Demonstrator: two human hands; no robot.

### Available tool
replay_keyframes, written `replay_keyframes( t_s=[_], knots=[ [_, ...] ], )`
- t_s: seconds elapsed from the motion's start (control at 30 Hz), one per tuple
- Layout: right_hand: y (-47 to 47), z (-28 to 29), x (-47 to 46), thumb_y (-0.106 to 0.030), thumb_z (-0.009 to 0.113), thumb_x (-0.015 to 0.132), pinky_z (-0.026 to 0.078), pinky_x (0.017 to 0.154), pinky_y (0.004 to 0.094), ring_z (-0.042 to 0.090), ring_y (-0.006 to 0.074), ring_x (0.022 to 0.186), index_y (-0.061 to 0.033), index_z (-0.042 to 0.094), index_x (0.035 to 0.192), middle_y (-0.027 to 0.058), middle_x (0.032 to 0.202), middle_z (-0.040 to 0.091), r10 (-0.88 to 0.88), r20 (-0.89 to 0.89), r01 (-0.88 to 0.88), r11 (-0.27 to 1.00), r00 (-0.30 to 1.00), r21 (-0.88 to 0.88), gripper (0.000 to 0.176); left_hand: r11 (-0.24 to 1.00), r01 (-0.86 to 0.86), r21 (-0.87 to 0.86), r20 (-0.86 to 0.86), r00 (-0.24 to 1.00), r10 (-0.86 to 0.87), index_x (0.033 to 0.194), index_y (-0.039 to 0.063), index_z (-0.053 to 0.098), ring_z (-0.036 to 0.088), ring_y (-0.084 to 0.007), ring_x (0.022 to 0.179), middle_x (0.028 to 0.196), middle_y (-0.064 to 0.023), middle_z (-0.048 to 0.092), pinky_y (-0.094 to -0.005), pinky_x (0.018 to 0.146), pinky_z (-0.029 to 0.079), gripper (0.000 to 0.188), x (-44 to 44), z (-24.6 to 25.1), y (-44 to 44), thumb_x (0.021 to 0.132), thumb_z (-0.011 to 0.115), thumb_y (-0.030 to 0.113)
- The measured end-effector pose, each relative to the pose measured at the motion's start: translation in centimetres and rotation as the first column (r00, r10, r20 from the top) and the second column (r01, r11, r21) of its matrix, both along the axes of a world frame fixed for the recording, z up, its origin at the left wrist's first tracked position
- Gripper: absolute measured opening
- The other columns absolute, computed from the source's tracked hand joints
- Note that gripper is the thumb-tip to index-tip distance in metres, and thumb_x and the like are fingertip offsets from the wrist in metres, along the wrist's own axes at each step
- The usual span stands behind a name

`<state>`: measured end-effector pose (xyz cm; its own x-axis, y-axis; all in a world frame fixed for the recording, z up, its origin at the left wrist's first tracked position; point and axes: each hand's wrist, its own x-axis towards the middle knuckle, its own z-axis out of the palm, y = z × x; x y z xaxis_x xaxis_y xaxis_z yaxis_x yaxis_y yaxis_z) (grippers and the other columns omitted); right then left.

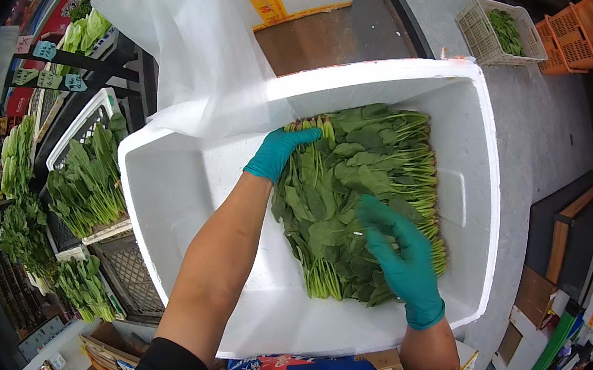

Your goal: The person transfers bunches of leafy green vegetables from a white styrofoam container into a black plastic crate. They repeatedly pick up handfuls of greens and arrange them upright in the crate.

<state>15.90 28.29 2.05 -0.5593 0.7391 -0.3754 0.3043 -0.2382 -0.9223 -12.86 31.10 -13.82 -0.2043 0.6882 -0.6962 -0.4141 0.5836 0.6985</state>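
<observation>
A white foam box (478,169) stands before me, holding bunches of spinach-like leafy greens (365,177) in its middle and right part. My left hand (279,149), in a teal glove, grips a bunch at its root ends near the box's far wall. Its thumb lies over the stems, while the other fingers are mostly hidden. Over the leaves on the right is my right hand (403,252), gloved alike and slightly blurred. Its fingers are apart with nothing seen between them; whether they touch the leaves I cannot tell.
A translucent white liner sheet (180,40) drapes over the box's far left rim. More greens (89,180) lie in crates on a rack to the left. On the floor at far right are a pale crate with leaves (501,38) and orange crates (580,37).
</observation>
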Motion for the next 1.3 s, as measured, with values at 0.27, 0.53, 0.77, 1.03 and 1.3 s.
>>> replay_keyframes(
  t_s=[0.27, 0.53, 0.77, 1.03, 1.3],
  knots=[
    [0.1, -1.1, -0.6, -0.005, 0.058, 0.101, 0.048, 0.104, 0.0309, 0.061, 0.0166, 0.122, -0.0014, 0.057, 0.14, 0.0098, 0.138, 0.063, -0.126, 0.009, 0.126, 0.983, 0.992, -0.136, 0.039, 0.971, -0.148, 0.19, 0.078, 0.988, 0.135, 0.135, -0.002, 0.057, 0.068, -0.0234, 0.105, 0.119, -0.0129, 0.069, -0.0356, 0.093, 0.055, 0.056, -0.5, 0.4, -2.6, 0.084, 0.079, 0.011],
    [-1.3, -1.1, -1.5, -0.02, 0.058, 0.103, 0.051, 0.1, 0.0317, 0.063, 0.0187, 0.118, -0.0009, 0.057, 0.139, 0.0109, 0.134, 0.063, -0.106, -0.018, 0.091, 0.915, 0.994, -0.394, 0.04, 0.874, -0.385, 0.298, 0.0, 0.915, 0.403, 0.139, -0.001, 0.053, 0.066, -0.0209, 0.107, 0.126, -0.0113, 0.064, -0.0353, 0.095, 0.055, 0.064, -1.5, 4.9, -9.2, 0.082, 0.08, 0.009],
    [-4.3, 0.7, -6.7, -0.068, 0.041, 0.1, 0.054, 0.096, 0.0394, 0.063, 0.0254, 0.116, -0.0017, 0.043, 0.148, 0.0174, 0.133, 0.06, -0.128, -0.284, -0.252, 0.223, 0.95, -0.942, 0.082, 0.786, -0.097, 0.611, -0.405, 0.814, 0.416, 0.145, 0.003, 0.048, 0.057, -0.025, 0.127, 0.135, -0.0126, 0.06, -0.0384, 0.112, 0.046, 0.075, 2.3, 13.9, -15.8, 0.079, 0.081, 0.005],
    [-11.4, 2.3, -7.7, -0.052, 0.054, 0.102, 0.052, 0.105, 0.0419, 0.058, 0.0282, 0.127, -0.003, 0.041, 0.151, 0.0186, 0.146, 0.051, -0.524, -0.438, -0.364, 0.243, 0.731, -0.899, 0.071, 0.538, 0.817, 0.205, -0.973, 0.229, 0.024, 0.146, 0.013, 0.053, 0.043, -0.0417, 0.142, 0.146, -0.0123, 0.054, -0.0627, 0.12, 0.018, 0.095, 6.9, 24.3, -25.1, 0.069, 0.086, 0.057],
    [-12.2, 2.5, -7.7, -0.02, 0.072, 0.09, 0.056, 0.097, 0.0422, 0.068, 0.028, 0.112, 0.002, 0.046, 0.145, 0.0197, 0.131, 0.063, -0.106, -0.602, -0.354, 0.723, 0.791, -0.593, 0.064, 0.704, -0.322, 0.633, -0.484, 0.545, 0.684, 0.156, 0.005, 0.033, 0.044, -0.032, 0.142, 0.153, -0.0171, 0.046, -0.0442, 0.121, 0.029, 0.079, 8.3, 24.1, -27.2, 0.092, 0.072, 0.028]
  ],
)
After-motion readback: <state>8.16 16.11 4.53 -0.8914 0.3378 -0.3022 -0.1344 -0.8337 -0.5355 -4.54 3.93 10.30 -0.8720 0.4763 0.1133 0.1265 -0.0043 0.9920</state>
